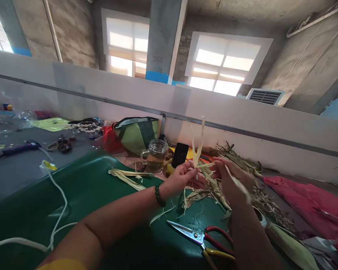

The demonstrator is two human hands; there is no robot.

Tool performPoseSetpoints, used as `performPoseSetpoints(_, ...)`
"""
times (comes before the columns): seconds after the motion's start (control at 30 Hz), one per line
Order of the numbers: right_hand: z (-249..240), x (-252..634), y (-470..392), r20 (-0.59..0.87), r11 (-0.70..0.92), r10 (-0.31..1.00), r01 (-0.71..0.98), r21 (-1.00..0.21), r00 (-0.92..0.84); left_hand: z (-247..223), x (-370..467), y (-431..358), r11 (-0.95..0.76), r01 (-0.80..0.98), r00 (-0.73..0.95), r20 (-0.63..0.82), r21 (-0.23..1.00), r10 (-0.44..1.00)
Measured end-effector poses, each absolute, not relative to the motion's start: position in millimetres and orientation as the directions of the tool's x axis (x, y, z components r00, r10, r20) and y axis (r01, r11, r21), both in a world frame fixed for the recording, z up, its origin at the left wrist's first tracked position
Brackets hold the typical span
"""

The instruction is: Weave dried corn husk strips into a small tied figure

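Observation:
My left hand (186, 175) pinches a pale strip of dried corn husk (199, 144), whose ends stand up above the fingers. To its right, my right hand (233, 174) is closed on the husk too, with a strip stretched between both hands and a loose tail hanging over the wrist. Below the hands, scissors (195, 235) with one red and one yellow handle lie on the green mat (124, 221), blades pointing left. A folded bundle of husk strips (129, 179) rests left of my left hand. More loose husks (214, 187) lie beneath and behind the hands.
Behind the hands stand a glass mug (156, 155) of liquid and a dark phone (180, 154). A green bag (136, 135) leans at the partition. White cable (60, 195) crosses the left side. Pink plastic (307, 202) and a whole husk (293, 245) lie at right.

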State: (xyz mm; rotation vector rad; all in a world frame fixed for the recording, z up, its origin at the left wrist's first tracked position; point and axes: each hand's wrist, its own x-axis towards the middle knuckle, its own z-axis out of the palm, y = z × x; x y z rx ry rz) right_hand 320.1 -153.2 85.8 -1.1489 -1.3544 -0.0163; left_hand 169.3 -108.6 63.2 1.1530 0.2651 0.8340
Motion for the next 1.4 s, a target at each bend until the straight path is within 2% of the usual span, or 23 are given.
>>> performPoseSetpoints(0.1,86,323,-151,0.884,0.408,0.414,0.823,-0.395,0.218,61,172,-113,0.095,-0.477,0.620,0.258,0.874,0.741)
performPoseSetpoints(0.2,87,328,-150,0.961,0.305,0.268,0.940,-0.152,0.068,60,173,-115,0.085,-0.506,0.576,0.263,0.858,0.774)
performPoseSetpoints(0.27,87,330,-149,0.975,0.261,0.220,0.961,-0.090,0.031,59,173,-115,0.092,-0.522,0.566,0.264,0.848,0.781)
performPoseSetpoints(0.37,86,330,-146,0.970,0.310,0.225,0.936,-0.165,0.097,56,173,-115,0.092,-0.546,0.562,0.283,0.832,0.777)
performPoseSetpoints(0.43,86,328,-144,0.935,0.421,0.297,0.852,-0.312,0.195,54,173,-113,0.097,-0.559,0.558,0.288,0.823,0.778)
performPoseSetpoints(0.5,88,324,-143,0.833,0.555,0.473,0.637,-0.534,0.287,52,174,-111,0.112,-0.570,0.552,0.279,0.814,0.786)
performPoseSetpoints(0.57,89,321,-144,0.682,0.603,0.677,0.323,-0.729,0.276,51,175,-108,0.131,-0.577,0.549,0.264,0.806,0.793)
performPoseSetpoints(0.63,91,318,-147,0.575,0.565,0.796,0.111,-0.818,0.186,52,175,-106,0.139,-0.585,0.541,0.256,0.799,0.801)
performPoseSetpoints(0.67,91,318,-148,0.550,0.545,0.820,0.079,-0.835,0.159,52,174,-105,0.140,-0.585,0.539,0.255,0.799,0.803)
performPoseSetpoints(0.73,91,317,-149,0.553,0.540,0.810,0.122,-0.833,0.196,53,174,-105,0.137,-0.579,0.539,0.250,0.804,0.805)
performPoseSetpoints(0.87,86,320,-144,0.696,0.526,0.604,0.462,-0.714,0.388,54,174,-106,0.152,-0.564,0.563,0.244,0.812,0.790)
performPoseSetpoints(0.97,80,324,-138,0.808,0.454,0.446,0.680,-0.575,0.385,54,175,-107,0.160,-0.566,0.574,0.247,0.809,0.781)
performPoseSetpoints(1.07,75,326,-134,0.851,0.402,0.356,0.758,-0.513,0.388,53,175,-107,0.150,-0.572,0.561,0.252,0.806,0.788)
performPoseSetpoints(1.17,74,325,-130,0.854,0.388,0.292,0.763,-0.517,0.430,54,175,-107,0.126,-0.566,0.544,0.254,0.815,0.799)
performPoseSetpoints(1.23,72,323,-125,0.797,0.450,0.353,0.658,-0.604,0.490,57,174,-108,0.093,-0.558,0.526,0.265,0.825,0.808)
performPoseSetpoints(1.33,63,314,-113,0.645,0.532,0.561,0.372,-0.761,0.518,67,169,-108,0.022,-0.536,0.498,0.295,0.844,0.816)
performPoseSetpoints(1.4,52,305,-103,0.623,0.511,0.659,0.357,-0.782,0.422,71,164,-107,-0.024,-0.515,0.482,0.313,0.857,0.818)
